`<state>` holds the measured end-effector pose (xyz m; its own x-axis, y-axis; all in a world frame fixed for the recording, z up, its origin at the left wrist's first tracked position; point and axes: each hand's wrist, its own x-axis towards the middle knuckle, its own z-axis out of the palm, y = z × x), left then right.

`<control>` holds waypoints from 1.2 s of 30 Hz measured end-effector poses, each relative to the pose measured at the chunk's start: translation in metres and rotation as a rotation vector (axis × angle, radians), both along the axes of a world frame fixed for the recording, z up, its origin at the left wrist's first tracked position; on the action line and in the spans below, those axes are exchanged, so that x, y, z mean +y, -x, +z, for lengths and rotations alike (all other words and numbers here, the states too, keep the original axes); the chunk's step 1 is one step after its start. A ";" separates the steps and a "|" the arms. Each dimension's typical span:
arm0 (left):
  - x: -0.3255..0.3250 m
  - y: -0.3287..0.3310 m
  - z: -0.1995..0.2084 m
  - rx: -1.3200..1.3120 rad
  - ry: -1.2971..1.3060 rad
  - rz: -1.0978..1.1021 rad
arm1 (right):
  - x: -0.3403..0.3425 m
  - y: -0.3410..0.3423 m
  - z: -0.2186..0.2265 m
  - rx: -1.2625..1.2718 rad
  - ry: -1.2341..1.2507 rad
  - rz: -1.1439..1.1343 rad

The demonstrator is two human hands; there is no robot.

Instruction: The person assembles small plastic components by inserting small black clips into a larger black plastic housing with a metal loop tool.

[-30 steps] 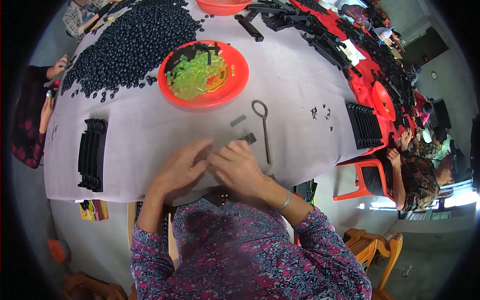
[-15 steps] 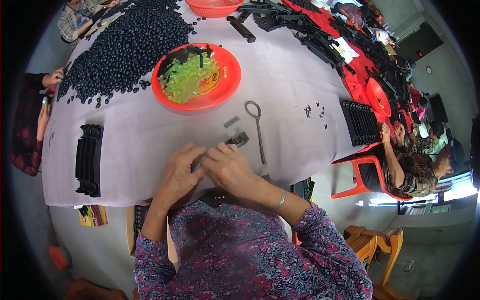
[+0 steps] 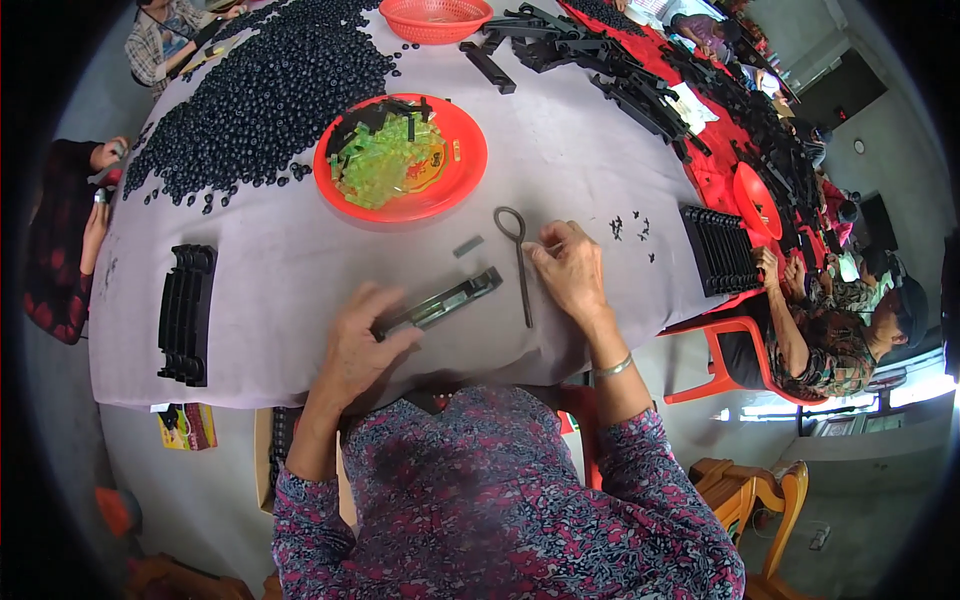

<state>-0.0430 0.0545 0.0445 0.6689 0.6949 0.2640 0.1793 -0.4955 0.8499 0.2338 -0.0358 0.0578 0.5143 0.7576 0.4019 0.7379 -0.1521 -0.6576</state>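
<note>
My left hand (image 3: 362, 335) grips the near end of a long, narrow black plastic housing (image 3: 452, 299) with a shiny strip along its top. Its far end lies close to a small loose grey-green strip (image 3: 467, 246) on the cloth. My right hand (image 3: 570, 270) is beside a dark metal rod (image 3: 525, 285) with a looped end, its thumb and fingers drawn together. Whatever sits between those fingertips is too small to make out. Several tiny black parts (image 3: 617, 229) lie to the right of this hand.
A red plate (image 3: 465, 175) of green-clear strips stands ahead, near a big heap of black round parts (image 3: 260, 110). Black racks stand at left (image 3: 187, 315) and right (image 3: 718, 250). Long black housings (image 3: 630, 90) and a red basket (image 3: 435, 30) are farther back. Co-workers sit on both sides.
My right hand has left the housing and moved right, next to the looped rod. My left hand still has the housing, now showing along most of its length.
</note>
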 end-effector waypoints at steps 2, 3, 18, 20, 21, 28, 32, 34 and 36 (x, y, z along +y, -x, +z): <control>0.002 0.002 -0.006 -0.113 0.044 0.058 | 0.000 -0.012 -0.001 -0.045 0.261 -0.065; 0.006 0.004 -0.011 -0.243 0.070 0.138 | 0.003 -0.014 -0.002 -0.004 0.377 -0.082; 0.028 0.029 -0.034 -0.516 0.423 0.569 | 0.019 -0.010 -0.015 0.106 0.492 -0.109; 0.028 0.028 -0.040 -0.513 0.402 0.548 | 0.019 -0.008 -0.012 0.110 0.501 -0.111; 0.027 0.026 -0.038 -0.488 0.403 0.555 | 0.017 -0.007 -0.011 0.117 0.511 -0.106; 0.024 0.023 -0.035 -0.419 0.391 0.538 | 0.017 -0.005 -0.006 0.154 0.551 -0.098; 0.023 0.024 -0.033 -0.428 0.408 0.524 | 0.019 -0.007 -0.008 0.158 0.551 -0.112; 0.023 0.024 -0.035 -0.465 0.403 0.521 | 0.020 -0.005 -0.009 0.158 0.523 -0.156; 0.022 0.019 -0.035 -0.448 0.354 0.517 | 0.021 -0.002 -0.007 0.133 0.539 -0.170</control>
<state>-0.0625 0.0764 0.0090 0.1177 0.9836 0.1365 -0.0850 -0.1270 0.9883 0.2361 -0.0149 0.0505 0.6660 0.7400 -0.0937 0.5904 -0.5998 -0.5401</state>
